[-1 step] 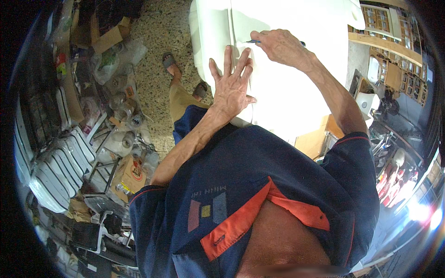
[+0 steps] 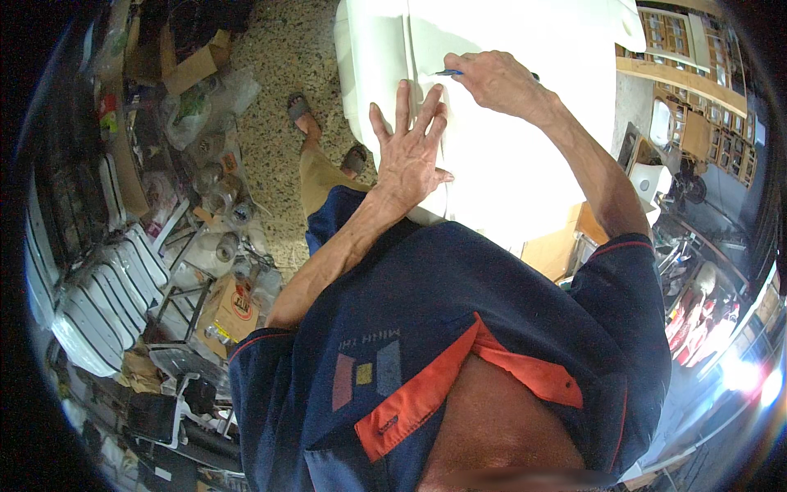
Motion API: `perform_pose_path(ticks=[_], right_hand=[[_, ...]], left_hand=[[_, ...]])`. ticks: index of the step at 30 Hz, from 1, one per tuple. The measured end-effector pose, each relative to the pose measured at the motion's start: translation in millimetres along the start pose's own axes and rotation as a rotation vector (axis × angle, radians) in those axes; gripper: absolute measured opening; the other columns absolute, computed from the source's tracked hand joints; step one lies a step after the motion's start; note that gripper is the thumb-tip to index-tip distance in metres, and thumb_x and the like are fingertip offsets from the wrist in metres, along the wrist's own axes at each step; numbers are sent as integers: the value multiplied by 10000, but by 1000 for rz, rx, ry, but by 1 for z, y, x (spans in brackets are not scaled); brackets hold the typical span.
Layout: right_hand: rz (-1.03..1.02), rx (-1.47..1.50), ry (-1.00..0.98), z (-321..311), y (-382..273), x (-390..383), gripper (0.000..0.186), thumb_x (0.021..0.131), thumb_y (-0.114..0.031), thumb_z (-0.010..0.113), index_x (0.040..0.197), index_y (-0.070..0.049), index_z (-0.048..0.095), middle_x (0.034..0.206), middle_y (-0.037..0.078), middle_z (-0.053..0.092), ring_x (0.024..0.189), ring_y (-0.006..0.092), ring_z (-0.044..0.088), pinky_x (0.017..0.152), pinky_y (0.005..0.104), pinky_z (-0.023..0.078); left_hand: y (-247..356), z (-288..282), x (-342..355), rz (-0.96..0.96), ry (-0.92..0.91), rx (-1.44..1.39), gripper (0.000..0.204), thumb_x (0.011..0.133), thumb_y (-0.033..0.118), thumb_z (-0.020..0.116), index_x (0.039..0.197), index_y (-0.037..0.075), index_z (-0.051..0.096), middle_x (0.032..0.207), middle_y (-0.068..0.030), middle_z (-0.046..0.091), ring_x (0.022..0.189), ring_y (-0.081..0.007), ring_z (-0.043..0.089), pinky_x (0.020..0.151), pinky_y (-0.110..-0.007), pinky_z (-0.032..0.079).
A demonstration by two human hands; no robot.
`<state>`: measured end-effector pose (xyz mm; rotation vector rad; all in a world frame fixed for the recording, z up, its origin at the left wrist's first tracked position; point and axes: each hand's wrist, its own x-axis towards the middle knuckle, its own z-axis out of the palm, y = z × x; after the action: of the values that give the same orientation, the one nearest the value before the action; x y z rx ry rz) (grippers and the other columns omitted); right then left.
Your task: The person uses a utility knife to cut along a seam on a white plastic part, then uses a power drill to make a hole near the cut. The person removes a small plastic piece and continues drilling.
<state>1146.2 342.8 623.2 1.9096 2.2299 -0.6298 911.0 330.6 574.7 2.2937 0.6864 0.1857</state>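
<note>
A white sheet of material (image 2: 525,164) lies in front of me, washed out by bright light, with a raised fold or seam (image 2: 409,41) running along its left part. On it my left hand (image 2: 407,160) rests flat, fingers spread and pointing away from me. Farther off and to the right, my right hand (image 2: 502,84) is closed round a slim blue pen-like tool (image 2: 449,72). The tool's tip points left, just beyond my left fingertips, at the white surface. Its dark rear end sticks out behind the hand. Whether the tip is a point or a blade cannot be made out.
Left of the white surface is a speckled floor (image 2: 275,61), with my sandalled foot (image 2: 302,115) on it. Clutter lines the left side: plastic bags, a cardboard box (image 2: 228,312) and wrapped white slatted pieces (image 2: 111,295). Wooden frames (image 2: 713,123) stand at the right.
</note>
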Motion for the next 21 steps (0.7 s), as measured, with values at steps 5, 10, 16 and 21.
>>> perform_pose_path(ticks=[5, 10, 16, 21], right_hand=[[-44, -55, 25, 2, 4, -1, 161, 1028, -106, 593, 1176, -43, 605, 859, 122, 709, 776, 281, 729, 704, 408, 608], [-52, -49, 30, 7, 8, -1, 115, 1053, -130, 576, 1137, -57, 604, 816, 102, 675, 730, 259, 702, 678, 384, 601], [-19, 24, 9, 9, 11, -2, 130, 1063, -157, 581, 1145, -60, 609, 798, 104, 677, 728, 235, 711, 671, 367, 608], [-39, 30, 89, 10, 12, -3, 142, 1066, -185, 585, 1162, -87, 623, 787, 101, 680, 728, 217, 717, 692, 353, 622]], left_hand=[[0, 1, -1, -1, 2, 2, 1212, 508, 427, 1003, 1521, 34, 466, 1758, -47, 153, 1606, -458, 25, 1129, -888, 93], [-1, 1, 0, -8, -4, 11, 1203, 520, 448, 993, 1525, 47, 467, 1761, -42, 159, 1607, -458, 29, 1132, -885, 80], [-1, 0, -1, -10, -6, 6, 1219, 508, 462, 985, 1533, 52, 466, 1762, -42, 170, 1608, -461, 35, 1133, -878, 73], [-2, 0, -1, -6, -4, 20, 1239, 502, 484, 976, 1548, 57, 466, 1761, -36, 183, 1609, -461, 29, 1137, -872, 68]])
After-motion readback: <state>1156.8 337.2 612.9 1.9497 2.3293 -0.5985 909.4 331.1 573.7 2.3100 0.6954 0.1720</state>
